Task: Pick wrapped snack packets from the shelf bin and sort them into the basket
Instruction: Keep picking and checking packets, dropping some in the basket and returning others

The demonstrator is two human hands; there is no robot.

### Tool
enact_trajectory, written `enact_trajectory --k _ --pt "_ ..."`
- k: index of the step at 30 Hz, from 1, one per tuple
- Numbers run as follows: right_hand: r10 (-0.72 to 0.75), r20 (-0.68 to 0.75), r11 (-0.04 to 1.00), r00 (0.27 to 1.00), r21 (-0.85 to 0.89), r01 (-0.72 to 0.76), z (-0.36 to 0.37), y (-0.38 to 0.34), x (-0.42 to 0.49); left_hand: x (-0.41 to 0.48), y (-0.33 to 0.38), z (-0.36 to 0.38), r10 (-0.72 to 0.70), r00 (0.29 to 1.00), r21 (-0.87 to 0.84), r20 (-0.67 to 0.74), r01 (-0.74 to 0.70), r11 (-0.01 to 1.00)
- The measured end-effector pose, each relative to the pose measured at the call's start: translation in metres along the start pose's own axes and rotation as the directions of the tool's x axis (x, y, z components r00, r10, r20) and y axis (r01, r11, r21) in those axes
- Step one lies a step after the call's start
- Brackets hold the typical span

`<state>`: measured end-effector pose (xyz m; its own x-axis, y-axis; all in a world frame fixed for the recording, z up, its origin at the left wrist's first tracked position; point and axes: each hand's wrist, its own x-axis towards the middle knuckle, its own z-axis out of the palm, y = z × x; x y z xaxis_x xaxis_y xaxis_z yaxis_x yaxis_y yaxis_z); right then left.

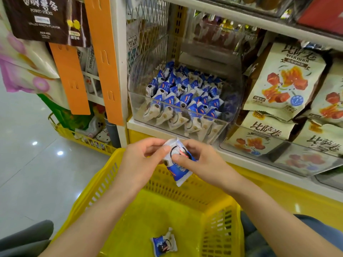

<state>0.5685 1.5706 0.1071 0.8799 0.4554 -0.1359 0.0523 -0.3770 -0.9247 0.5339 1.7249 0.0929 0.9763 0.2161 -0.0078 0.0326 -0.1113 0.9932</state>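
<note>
While both hands pinch one packet point(176, 160), another point(164, 243) lies basketed.

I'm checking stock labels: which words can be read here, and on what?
"POTATO STICKS", below "香脆薯条": dark hanging bag.
"比萨卷": cream snack bags.
A line ending "FLAVOR" on the same dark bag: its first words are too blurred to read.
Too small or blurred to read: print on the bin packets, the held packet and the basket packet.
</note>
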Motion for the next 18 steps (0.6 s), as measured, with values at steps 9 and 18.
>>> enact_trajectory --k 9,18 --pt "-0.114 -0.037 0.992 0.993 -0.056 0.112 0.005 -0.005 -0.004 -0.003 0.001 0.001 0.068 0.997 0.084 -0.025 -0.065 0.994" --pt "-0.167 -0.153 0.979 0.974 -0.144 0.145 0.005 -0.005 -0.005 -0.013 0.003 -0.001 0.334 0.94 0.413 0.069 -0.331 0.848"
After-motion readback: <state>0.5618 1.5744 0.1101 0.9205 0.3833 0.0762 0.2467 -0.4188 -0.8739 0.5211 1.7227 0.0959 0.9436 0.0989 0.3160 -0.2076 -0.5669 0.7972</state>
